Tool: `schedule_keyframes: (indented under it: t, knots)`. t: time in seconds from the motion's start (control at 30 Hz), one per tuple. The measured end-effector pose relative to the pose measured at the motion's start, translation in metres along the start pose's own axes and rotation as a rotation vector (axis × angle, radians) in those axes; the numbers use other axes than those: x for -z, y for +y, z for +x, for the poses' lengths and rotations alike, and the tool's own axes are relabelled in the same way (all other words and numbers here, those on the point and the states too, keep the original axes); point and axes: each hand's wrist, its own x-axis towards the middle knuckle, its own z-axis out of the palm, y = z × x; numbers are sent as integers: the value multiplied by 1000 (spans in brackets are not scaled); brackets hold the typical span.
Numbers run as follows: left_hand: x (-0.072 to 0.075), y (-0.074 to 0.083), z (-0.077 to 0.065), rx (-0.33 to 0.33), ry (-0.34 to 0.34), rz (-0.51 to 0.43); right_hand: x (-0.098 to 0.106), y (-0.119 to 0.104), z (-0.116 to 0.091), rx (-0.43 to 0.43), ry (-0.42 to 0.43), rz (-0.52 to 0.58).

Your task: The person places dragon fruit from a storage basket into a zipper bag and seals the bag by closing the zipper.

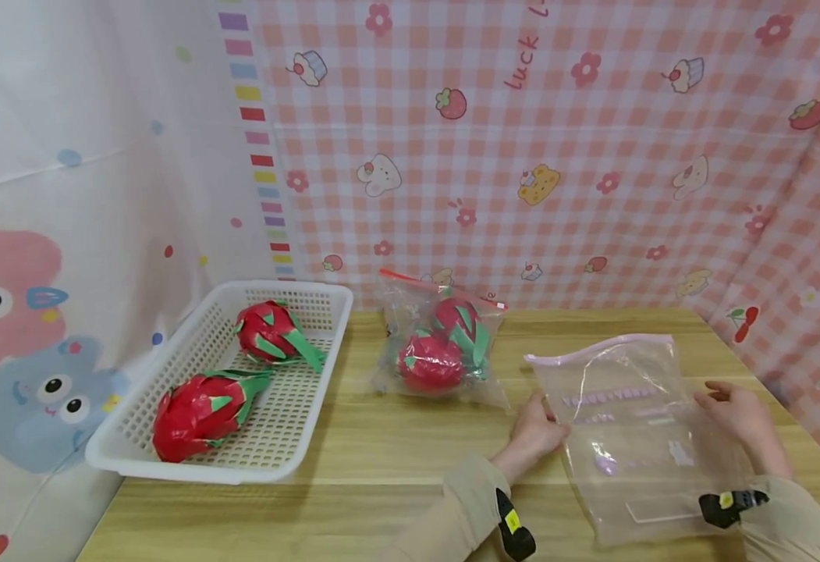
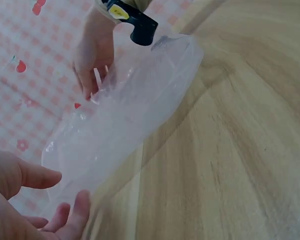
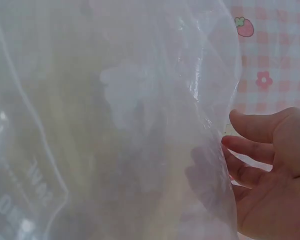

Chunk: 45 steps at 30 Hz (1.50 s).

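A clear zip bag (image 1: 620,437) with a pale purple zip strip and purple print lies between my two hands at the right of the table. My left hand (image 1: 537,433) is at its left edge. In the left wrist view the thumb (image 2: 42,176) stands apart from the fingers, with the bag's edge by them. My right hand (image 1: 740,417) is at the opposite edge, its fingers loosely bent. From the right wrist, the fingertips (image 3: 232,142) touch or nearly touch the film. No fruit shows inside this bag.
Left of the hands, a red-zip bag (image 1: 497,375) holds two red dragon fruits (image 1: 431,363) with green leaves. Farther left, a white perforated basket (image 1: 332,343) contains two more dragon fruits (image 1: 199,414). Printed cloth (image 1: 494,156) hangs behind the wooden table (image 1: 353,437).
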Motion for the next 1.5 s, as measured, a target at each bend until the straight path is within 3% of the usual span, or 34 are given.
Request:
schedule_keyframes:
  t: [0.2,0.37,0.6,0.9,1.1,1.3,1.43,1.5]
  knots:
    - [4,6,-3,-5,-13,30,3,-6,-1,48,68,12]
    - [8,11,-1,-23,-3,54,9,-11,-5,31,82,7]
    - [18,22,2,-128,2,50,14,-20,-11,-8,155,49]
    - [34,30,7,-284,-26,-13,20,-32,-20,62,336,105]
    - [45,34,14,-353,-33,-25,26,-43,-25,73,404,276]
    - [55,42,17,-397,-27,-39,31,-51,-28,117,469,585]
    - [60,45,19,-423,-32,-38,31,-53,-25,117,538,670]
    - [63,45,20,-429,-36,-27,28,-52,-21,189,579,834]
